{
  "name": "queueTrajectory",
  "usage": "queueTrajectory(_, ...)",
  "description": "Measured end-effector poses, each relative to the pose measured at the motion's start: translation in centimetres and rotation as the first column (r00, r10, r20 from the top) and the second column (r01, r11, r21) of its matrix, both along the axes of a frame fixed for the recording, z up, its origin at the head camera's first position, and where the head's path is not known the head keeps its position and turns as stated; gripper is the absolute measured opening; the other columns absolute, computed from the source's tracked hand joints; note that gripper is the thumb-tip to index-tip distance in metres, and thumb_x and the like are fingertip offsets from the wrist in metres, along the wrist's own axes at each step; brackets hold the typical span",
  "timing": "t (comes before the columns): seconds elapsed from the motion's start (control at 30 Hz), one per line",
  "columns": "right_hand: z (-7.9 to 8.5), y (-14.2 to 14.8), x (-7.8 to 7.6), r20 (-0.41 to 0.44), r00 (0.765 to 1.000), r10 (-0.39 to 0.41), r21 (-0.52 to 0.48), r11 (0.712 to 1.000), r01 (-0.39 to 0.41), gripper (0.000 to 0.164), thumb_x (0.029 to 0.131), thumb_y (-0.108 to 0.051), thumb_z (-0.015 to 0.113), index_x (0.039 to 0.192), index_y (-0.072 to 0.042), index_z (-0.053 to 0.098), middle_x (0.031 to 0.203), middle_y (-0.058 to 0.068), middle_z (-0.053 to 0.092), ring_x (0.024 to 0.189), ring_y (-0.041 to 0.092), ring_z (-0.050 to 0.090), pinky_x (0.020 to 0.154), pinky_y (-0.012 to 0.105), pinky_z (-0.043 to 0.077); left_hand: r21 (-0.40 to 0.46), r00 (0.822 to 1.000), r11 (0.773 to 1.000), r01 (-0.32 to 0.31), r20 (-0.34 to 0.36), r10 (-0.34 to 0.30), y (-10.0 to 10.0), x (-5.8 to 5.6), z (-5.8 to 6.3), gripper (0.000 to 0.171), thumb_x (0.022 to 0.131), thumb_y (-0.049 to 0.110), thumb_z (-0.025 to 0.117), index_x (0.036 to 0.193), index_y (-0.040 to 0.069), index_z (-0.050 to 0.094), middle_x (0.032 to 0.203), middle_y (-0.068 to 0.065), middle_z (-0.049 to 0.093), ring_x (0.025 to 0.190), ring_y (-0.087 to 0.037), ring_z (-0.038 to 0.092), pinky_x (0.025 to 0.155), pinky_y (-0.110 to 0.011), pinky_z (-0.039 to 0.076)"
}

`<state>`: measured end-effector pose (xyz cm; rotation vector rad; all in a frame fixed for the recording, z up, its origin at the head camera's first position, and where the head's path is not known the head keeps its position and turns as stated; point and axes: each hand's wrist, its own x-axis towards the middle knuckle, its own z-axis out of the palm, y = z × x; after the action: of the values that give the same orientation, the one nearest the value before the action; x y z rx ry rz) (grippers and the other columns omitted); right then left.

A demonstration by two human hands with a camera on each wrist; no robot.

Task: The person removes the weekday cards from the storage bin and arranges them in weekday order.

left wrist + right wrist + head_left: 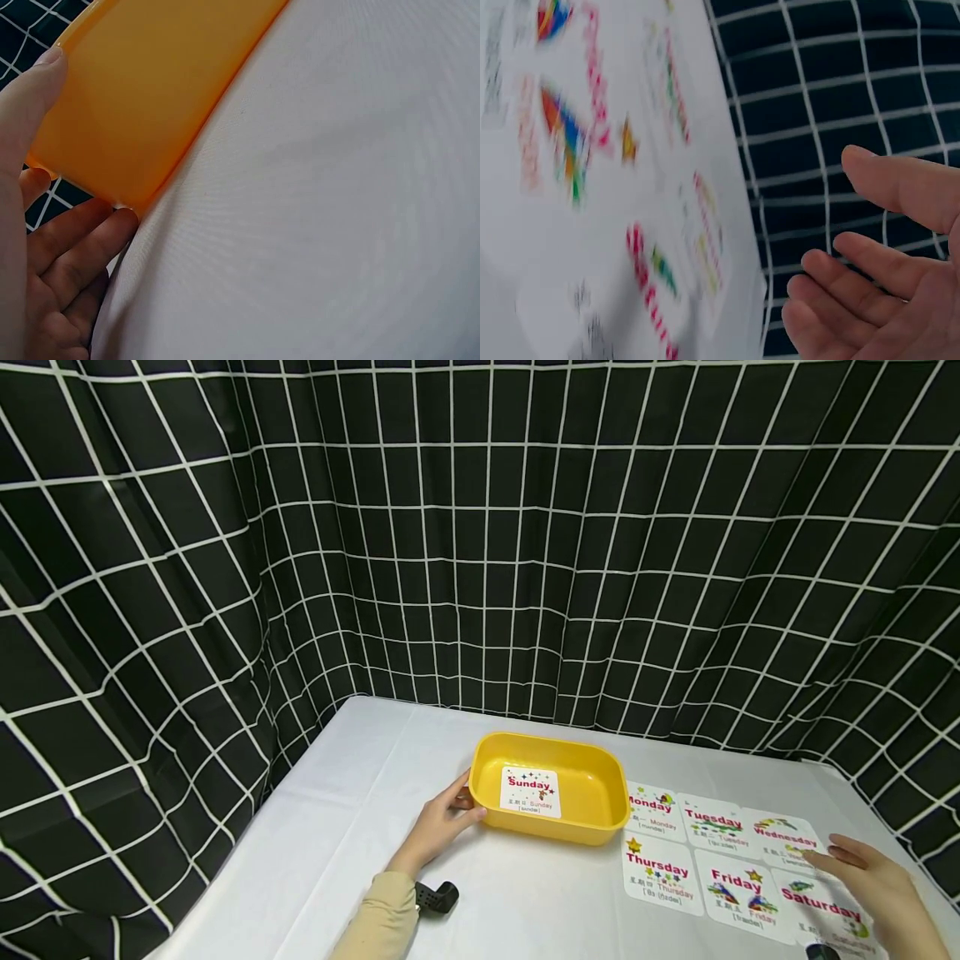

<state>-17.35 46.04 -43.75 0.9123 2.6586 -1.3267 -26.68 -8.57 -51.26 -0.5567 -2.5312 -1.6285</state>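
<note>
A yellow plastic bin [585, 831] stands on the white table, and the Sunday card [530, 792] lies flat inside it. My left hand [442, 822] holds the bin's left end, thumb on the front side and fingers around the corner. In the left wrist view, the thumb and fingertips touch the bin wall [157, 82]. My right hand [873, 885] hovers over the cards at the right, fingers loose and holding nothing. It is nearest to the Wednesday card [776, 833] and the Saturday card [821, 906], covering part of both. In the right wrist view, the right hand's fingers [855, 292] are apart.
Right of the bin lie the Monday card [656, 814], Tuesday card [716, 827], Thursday card [660, 872] and Friday card [742, 893], in two rows with Wednesday and Saturday. The bin slightly overlaps Monday's left edge. A black curtain [487, 527] with white grid lines surrounds the table.
</note>
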Motion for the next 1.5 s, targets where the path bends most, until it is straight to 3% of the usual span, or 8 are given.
queueTrajectory(0.17,1.4,-2.4,-0.9,-0.131,0.985,0.116,-0.015,0.993,-0.119,0.092,0.086,-0.05,0.059,0.144,0.006,0.014,0.137,0.034,0.031,0.121,0.046,0.028,0.093,0.059,0.029,-0.004,1.0,1.0,0.0,-0.008,0.0,0.1,-0.1,-0.2,0.077,0.081,0.05,0.066,0.145,0.025,0.033,0.111,0.009,0.061,0.095,-0.007,0.056,0.096,-0.044,0.035)
queueTrajectory(0.43,4.1,-7.2,-0.9,-0.297,0.913,0.279,-0.051,0.951,-0.306,0.084,0.092,-0.043,0.052,0.145,0.006,0.009,0.142,0.034,0.018,0.121,0.044,0.024,0.095,0.064,0.023,0.003,1.0,1.0,0.001,-0.006,-0.001,0.2,-0.1,-0.2,0.077,0.08,0.05,0.066,0.145,0.026,0.033,0.112,0.008,0.061,0.096,-0.008,0.055,0.095,-0.044,0.036)
queueTrajectory(0.53,4.6,-8.7,-1.0,-0.353,0.888,0.295,-0.017,0.947,-0.322,0.081,0.092,-0.041,0.053,0.146,0.003,0.013,0.14,0.026,0.028,0.118,0.025,0.037,0.099,0.037,0.034,0.006,1.0,1.0,0.006,-0.006,-0.006,0.3,-0.1,-0.2,0.077,0.08,0.05,0.066,0.145,0.026,0.033,0.112,0.007,0.061,0.096,-0.008,0.056,0.095,-0.044,0.036)
queueTrajectory(0.67,4.5,-10.2,-1.4,-0.452,0.844,0.29,-0.042,0.938,-0.345,0.074,0.092,-0.033,0.058,0.146,0.001,0.02,0.124,0.0,0.045,0.1,-0.006,0.041,0.081,0.009,0.035,0.009,1.0,1.0,0.015,-0.008,-0.015,0.3,-0.2,-0.2,0.077,0.081,0.049,0.066,0.145,0.026,0.033,0.114,0.004,0.061,0.096,-0.008,0.056,0.096,-0.044,0.035)
queueTrajectory(0.8,4.6,-11.9,-2.2,-0.529,0.809,0.256,-0.173,0.901,-0.398,0.073,0.091,-0.026,0.06,0.146,-0.001,0.02,0.118,-0.011,0.045,0.099,-0.009,0.043,0.107,0.028,0.02,0.003,1.0,1.0,0.01,-0.009,-0.01,0.3,-0.2,-0.2,0.077,0.08,0.05,0.066,0.145,0.026,0.033,0.114,0.006,0.061,0.096,-0.008,0.056,0.096,-0.044,0.035)
queueTrajectory(0.93,4.1,-13.6,-3.2,-0.527,0.811,0.255,-0.22,0.881,-0.419,0.077,0.09,-0.03,0.062,0.147,-0.003,0.018,0.136,0.01,0.037,0.105,-0.003,0.043,0.107,0.052,0.011,-0.008,1.0,1.0,0.005,-0.004,-0.005,0.2,-0.3,-0.2,0.076,0.08,0.05,0.066,0.145,0.026,0.033,0.112,0.008,0.061,0.095,-0.007,0.056,0.096,-0.044,0.035)
queueTrajectory(1.17,3.7,-16.6,-4.5,-0.543,0.793,0.277,-0.247,0.849,-0.466,0.073,0.09,-0.028,0.062,0.145,0.001,0.023,0.141,0.023,0.031,0.108,0.005,0.045,0.105,0.044,0.025,-0.018,0.999,1.0,0.003,-0.04,-0.003,0.0,-0.2,-0.2,0.074,0.082,0.048,0.065,0.145,0.023,0.034,0.11,0.006,0.062,0.094,-0.009,0.056,0.095,-0.05,0.035)
queueTrajectory(1.5,4.1,-21.0,-6.2,-0.48,0.805,0.348,-0.288,0.805,-0.519,0.076,0.089,-0.026,0.064,0.145,0.001,0.021,0.146,0.022,0.024,0.133,0.034,0.022,0.107,0.048,0.017,0.01,1.0,1.0,0.002,-0.028,-0.002,0.0,0.1,-0.2,0.074,0.082,0.048,0.066,0.144,0.023,0.035,0.11,0.005,0.062,0.094,-0.01,0.057,0.095,-0.047,0.035)
